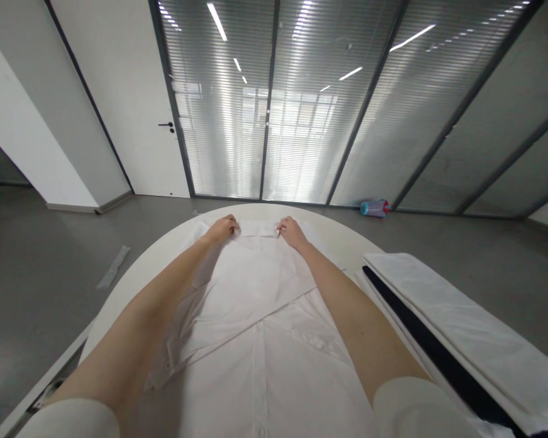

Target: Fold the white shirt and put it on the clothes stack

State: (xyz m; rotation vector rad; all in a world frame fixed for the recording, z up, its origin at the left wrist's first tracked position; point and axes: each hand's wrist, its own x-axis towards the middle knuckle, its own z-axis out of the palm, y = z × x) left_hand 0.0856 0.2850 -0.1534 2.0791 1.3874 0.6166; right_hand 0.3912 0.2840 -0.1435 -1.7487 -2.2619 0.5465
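A white button-up shirt lies spread over the table, its collar end away from me and its button placket running down the middle towards me. At the far end, my left hand pinches the left side of the shirt collar. Opposite it, my right hand grips the collar's right side with bent fingers. The collar stretches between both hands. One sleeve crosses the shirt front diagonally, and its cuff lies near my left forearm.
Folded white and dark cloths are stacked at the right. The round white table has a curved far edge. On the floor beyond are a blue-and-red bundle and a clear plastic strip. Glass partitions stand behind.
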